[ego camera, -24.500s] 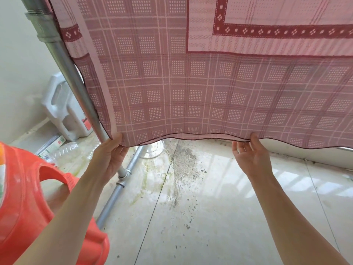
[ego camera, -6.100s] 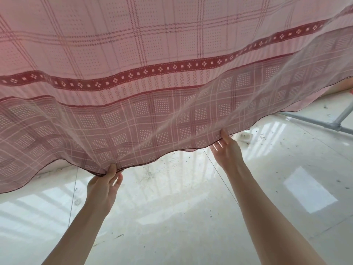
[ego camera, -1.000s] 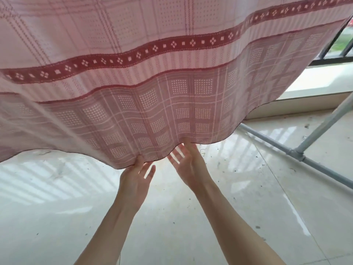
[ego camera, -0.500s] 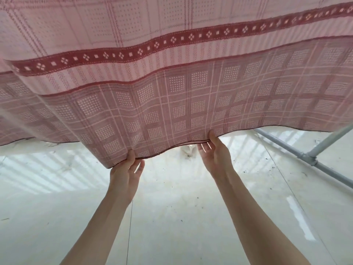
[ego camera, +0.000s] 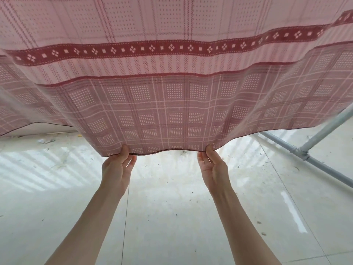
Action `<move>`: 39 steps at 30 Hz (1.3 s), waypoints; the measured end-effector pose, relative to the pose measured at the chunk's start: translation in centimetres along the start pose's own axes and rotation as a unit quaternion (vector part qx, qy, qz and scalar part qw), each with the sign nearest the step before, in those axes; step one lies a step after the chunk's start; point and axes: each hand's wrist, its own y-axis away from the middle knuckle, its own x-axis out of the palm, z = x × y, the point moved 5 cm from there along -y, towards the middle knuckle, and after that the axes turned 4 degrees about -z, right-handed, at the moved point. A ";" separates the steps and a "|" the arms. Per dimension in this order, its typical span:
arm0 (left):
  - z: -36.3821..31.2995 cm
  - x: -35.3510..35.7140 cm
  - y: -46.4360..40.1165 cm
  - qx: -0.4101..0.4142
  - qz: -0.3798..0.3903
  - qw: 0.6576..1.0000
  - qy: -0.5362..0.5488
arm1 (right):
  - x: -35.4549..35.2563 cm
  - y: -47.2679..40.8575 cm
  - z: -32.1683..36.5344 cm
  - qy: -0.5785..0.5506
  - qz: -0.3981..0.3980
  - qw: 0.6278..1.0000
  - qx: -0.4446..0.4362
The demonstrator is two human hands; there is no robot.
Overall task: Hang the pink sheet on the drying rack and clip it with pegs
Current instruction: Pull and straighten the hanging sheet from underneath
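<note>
Below, both hands [ego camera: 116, 169] [ego camera: 213, 168] pinching pink sheet [ego camera: 172, 111] hem, apart.

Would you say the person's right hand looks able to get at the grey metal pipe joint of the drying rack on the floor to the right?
Probably not right away: the right hand is pinching the pink patterned sheet's hem, and the grey metal pipe joint lies apart, off to its right. Bare floor lies between, so nothing blocks the way once it lets go.

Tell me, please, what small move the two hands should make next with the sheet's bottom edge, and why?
Probably draw the hem gently down and outward. The left hand and right hand both pinch the pink sheet at its lower edge, and the cloth between and beside them hangs in waves. No pegs show.
</note>
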 end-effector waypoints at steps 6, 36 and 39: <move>-0.3 -0.3 0.2 0.000 0.002 1.000 -0.014 | 0.4 -0.5 -0.4 -0.040 0.006 0.999 0.023; 7.4 8.5 4.8 -0.083 0.051 0.981 -0.166 | 1.5 0.5 6.1 0.022 0.076 0.996 -0.038; 7.0 8.3 4.2 -0.076 0.048 0.983 -0.160 | 0.9 -0.5 10.8 -0.028 0.080 0.993 -0.086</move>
